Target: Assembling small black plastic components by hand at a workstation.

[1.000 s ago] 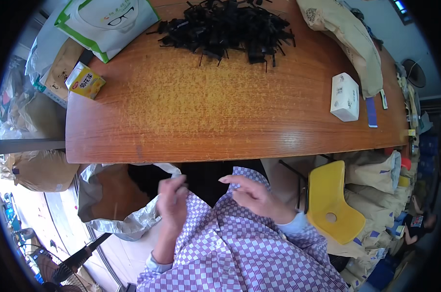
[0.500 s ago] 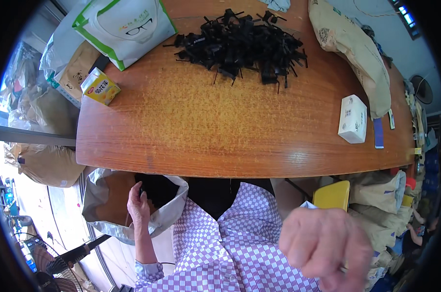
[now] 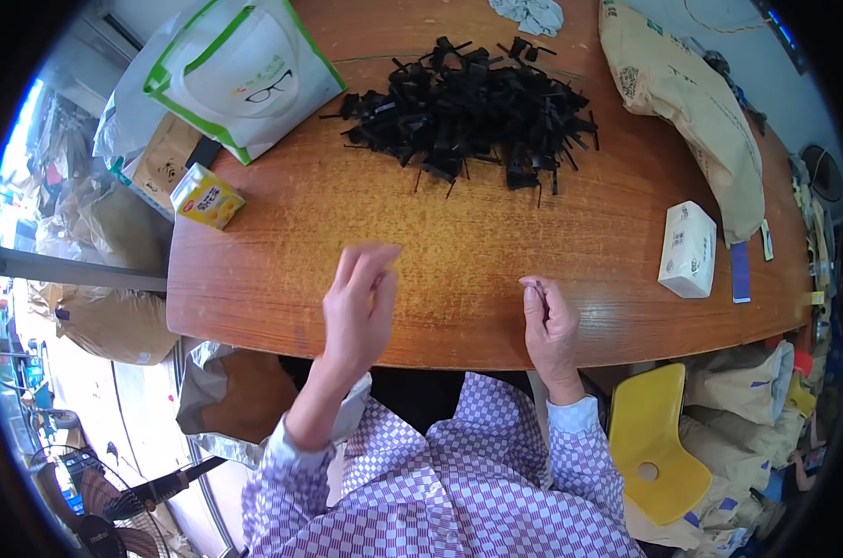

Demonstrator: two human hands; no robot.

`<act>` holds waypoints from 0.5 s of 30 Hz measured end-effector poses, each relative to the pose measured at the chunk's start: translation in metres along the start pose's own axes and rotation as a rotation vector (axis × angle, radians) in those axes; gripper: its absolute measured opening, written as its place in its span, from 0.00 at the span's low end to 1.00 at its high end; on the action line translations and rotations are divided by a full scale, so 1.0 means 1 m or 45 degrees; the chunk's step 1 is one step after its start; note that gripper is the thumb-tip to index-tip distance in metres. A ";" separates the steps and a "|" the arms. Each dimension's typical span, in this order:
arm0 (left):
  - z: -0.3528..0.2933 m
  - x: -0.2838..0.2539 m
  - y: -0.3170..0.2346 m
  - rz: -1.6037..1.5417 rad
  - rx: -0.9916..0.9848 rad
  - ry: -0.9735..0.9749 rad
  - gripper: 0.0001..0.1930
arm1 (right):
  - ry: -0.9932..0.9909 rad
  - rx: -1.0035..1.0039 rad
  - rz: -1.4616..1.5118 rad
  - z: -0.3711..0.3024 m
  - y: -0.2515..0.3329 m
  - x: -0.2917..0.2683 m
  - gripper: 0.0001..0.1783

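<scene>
Over the near part of the wooden table (image 3: pixel 282 279), my left hand (image 3: pixel 354 302) is raised with its fingers stretched out and slightly bent. Its fingertips are blurred, and nothing shows between them. My right hand (image 3: pixel 551 325) is above the table's front edge, fingers curled and thumb pressed to the forefinger; whatever may be in that pinch is too small to make out. Beyond both hands lies a heap of small black plastic parts (image 3: pixel 468 112) with thin prongs sticking out. Neither hand touches the heap. An open sack (image 3: pixel 203 391) stands below the table edge, left of my lap.
At the far left are a white and green bag (image 3: pixel 254 93) and a yellow drink carton (image 3: pixel 207 197). A white tissue pack (image 3: pixel 688 251) and a long paper sack (image 3: pixel 691 121) lie on the right. A yellow chair (image 3: pixel 649 437) and a fan (image 3: pixel 96 511) flank me.
My left hand has come out of the sack and up over the table. From close to the camera, my right hand has moved down and forward to the table edge. The view has shifted slightly.
</scene>
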State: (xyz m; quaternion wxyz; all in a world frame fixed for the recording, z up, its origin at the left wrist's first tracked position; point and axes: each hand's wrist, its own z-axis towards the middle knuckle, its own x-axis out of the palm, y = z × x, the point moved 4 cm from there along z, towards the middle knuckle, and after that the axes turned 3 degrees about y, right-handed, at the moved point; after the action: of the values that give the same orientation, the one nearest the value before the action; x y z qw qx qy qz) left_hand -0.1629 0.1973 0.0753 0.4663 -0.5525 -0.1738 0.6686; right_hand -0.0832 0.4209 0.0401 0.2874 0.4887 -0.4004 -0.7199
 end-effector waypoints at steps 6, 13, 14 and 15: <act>0.097 0.062 0.009 0.557 0.260 0.023 0.13 | -0.024 0.060 0.099 0.004 -0.010 0.000 0.06; 0.089 0.066 0.020 0.632 0.323 0.152 0.16 | -0.047 0.017 0.097 0.009 -0.007 -0.002 0.06; 0.082 0.065 0.021 0.633 0.321 0.158 0.16 | -0.006 0.056 0.093 0.008 -0.009 -0.002 0.07; 0.074 0.062 0.021 0.547 0.312 0.135 0.15 | 0.036 0.093 0.090 0.006 -0.009 -0.002 0.07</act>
State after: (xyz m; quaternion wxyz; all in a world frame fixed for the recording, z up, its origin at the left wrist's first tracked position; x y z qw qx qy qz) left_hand -0.2358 0.2581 0.0479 0.3855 -0.5504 0.0543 0.7386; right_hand -0.0884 0.4292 0.0346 0.3001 0.4946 -0.4392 -0.6873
